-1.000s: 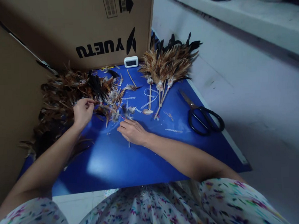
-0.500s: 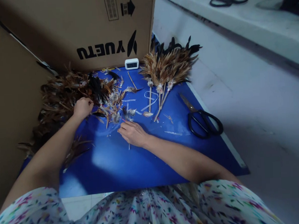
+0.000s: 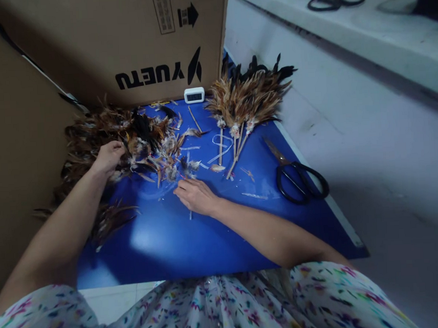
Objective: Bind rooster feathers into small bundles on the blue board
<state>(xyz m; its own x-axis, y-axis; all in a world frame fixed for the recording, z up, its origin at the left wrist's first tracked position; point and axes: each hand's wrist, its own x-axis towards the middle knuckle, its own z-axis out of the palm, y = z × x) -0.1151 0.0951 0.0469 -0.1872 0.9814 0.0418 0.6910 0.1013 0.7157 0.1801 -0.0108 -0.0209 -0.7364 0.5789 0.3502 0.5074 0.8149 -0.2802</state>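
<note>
My left hand (image 3: 110, 156) reaches into the heap of brown and black feathers (image 3: 92, 134) on the left, fingers pinched together at its edge. What lies between those fingertips is hidden. My right hand (image 3: 194, 195) is closed low over the blue tabletop (image 3: 164, 245), near the middle. A small pink-red bit shows just above its fingers, and a thin pale end (image 3: 191, 215) sticks out below; the thing in its grip is mostly covered. Loose grey and brown feathers (image 3: 171, 172) lie right beyond this hand.
Feather dusters (image 3: 250, 98) with thin sticks lie at the back right. Black-handled scissors (image 3: 296, 177) rest near the right edge. A small white digital clock (image 3: 194, 95) stands against a cardboard box (image 3: 88, 43). Clear strips (image 3: 253, 196) are scattered about. More scissors (image 3: 337, 0) lie on a ledge.
My left hand has moved left and slightly up, deeper over the feather heap. My right hand has stayed almost in place, still closed.
</note>
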